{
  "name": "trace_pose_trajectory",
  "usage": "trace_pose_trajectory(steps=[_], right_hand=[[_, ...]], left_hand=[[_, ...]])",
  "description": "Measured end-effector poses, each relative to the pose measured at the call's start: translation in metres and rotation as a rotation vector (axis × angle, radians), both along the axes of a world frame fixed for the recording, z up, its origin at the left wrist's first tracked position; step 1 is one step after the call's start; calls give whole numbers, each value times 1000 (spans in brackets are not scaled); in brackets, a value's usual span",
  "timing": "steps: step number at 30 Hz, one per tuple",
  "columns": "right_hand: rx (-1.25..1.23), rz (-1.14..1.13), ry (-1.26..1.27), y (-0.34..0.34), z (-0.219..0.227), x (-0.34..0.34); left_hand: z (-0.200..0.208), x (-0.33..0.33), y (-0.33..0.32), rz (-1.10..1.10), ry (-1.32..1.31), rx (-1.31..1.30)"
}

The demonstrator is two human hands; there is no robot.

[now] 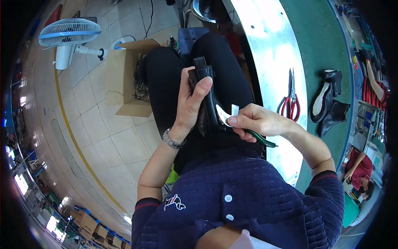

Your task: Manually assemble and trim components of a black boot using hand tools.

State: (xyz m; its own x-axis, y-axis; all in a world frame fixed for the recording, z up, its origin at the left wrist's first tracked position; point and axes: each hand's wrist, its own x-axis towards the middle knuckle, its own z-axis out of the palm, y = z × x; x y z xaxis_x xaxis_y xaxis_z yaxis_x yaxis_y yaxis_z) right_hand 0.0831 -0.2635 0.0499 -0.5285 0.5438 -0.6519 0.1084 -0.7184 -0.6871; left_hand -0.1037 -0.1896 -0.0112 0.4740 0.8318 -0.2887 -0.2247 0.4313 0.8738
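Observation:
A black leather ankle boot (210, 108) with a pull tab at its top is held over my lap. My left hand (191, 99) is closed round the boot's shaft, the thumb lying across its upper part. On the boot's right side, my right hand (258, 121) is closed round a tool with a curved green handle (265, 141), whose tail sticks out below the fingers. The tool's working end is hidden. Between that hand's thumb and the boot shows a curved white piece (222, 114). A small white tab (235, 110) stands up beside the thumb.
Red-handled scissors (291, 103) lie on the pale metal bench (273, 45) to my right. Beyond it, several black boots (327, 103) rest on a green belt (317, 45). On the left stand an open cardboard box (124, 83) and a fan (68, 35). Two people sit at the far right.

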Motion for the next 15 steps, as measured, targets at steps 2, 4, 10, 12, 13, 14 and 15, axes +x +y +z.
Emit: trace_pose_trajectory(steps=[2,4,10,12,13,14,15], right_hand=[[49,88,-105,7,8,0],[172,245,-293,14,16,1],[585,378,-666,22,22,-9],[570,254,-584,15,15,-8],[628,233,-619,7,13,-6],[527,130,-566,3,14,-7],[413,16,-523,-2,13,-2]], left_hand=[[0,-1,-1,-16,9,17],[-4,-4,-2,-36,17,35],[-27,-7,2,52,-21,44],[-30,-6,10,16,-105,-14],[-33,-4,13,-18,-181,-89],[-64,-14,23,-216,-265,-227],[-72,-13,24,-246,-278,-225]])
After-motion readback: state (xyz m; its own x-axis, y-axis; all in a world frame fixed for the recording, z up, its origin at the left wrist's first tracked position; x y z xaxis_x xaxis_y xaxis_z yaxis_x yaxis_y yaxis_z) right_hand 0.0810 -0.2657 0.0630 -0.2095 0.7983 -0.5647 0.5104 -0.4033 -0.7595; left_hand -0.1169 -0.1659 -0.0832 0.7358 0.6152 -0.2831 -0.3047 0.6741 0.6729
